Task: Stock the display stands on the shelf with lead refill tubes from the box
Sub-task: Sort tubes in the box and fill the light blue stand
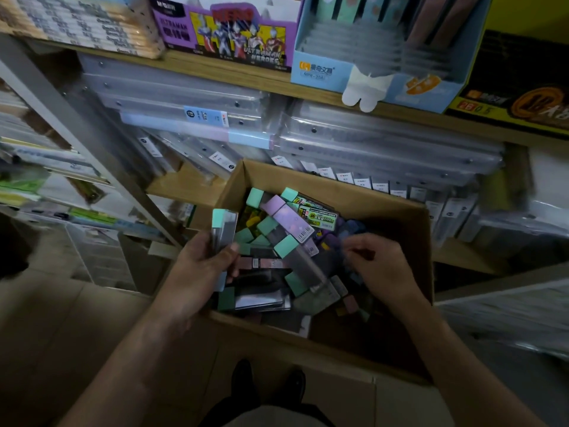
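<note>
left hand: fingers curled round mint-capped tubes, upright at the box's left edge | right hand: fingers bent over the pile, grasp cannot be told | step: gathering refills from the cardboard box | next: probably carry the bundle up to the far blue display stand on the wooden shelf | tubes flat, rectangular, glossy clear plastic

The wooden shelf before me carries a purple Ultraman box, a blue display stand and a black-and-yellow box.
</note>
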